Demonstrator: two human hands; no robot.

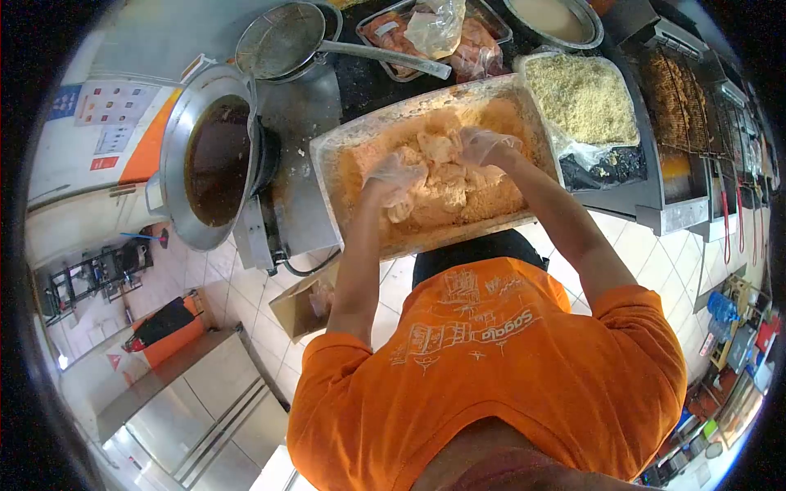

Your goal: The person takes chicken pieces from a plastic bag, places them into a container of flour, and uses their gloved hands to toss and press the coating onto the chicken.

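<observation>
A large pale tub (323,155) in front of me holds orange-tinted breading flour (499,192). Several floured chicken pieces (442,192) are heaped in its middle. Both of my hands wear thin clear plastic gloves and reach into the tub. My left hand (395,180) curls round pieces on the left side of the heap. On the right side, my right hand (487,147) bends its fingers over a piece near the top of the heap. The flour and chicken partly hide the fingertips of both hands.
Left of the tub stands a wide pan of dark oil (219,164). A long-handled strainer (282,41) lies across the back left. Behind the tub are a tray of raw meat (389,37) and a pot of pale liquid (553,20). Pale crumbs fill a tray (581,98); fryer baskets (679,98) stand right.
</observation>
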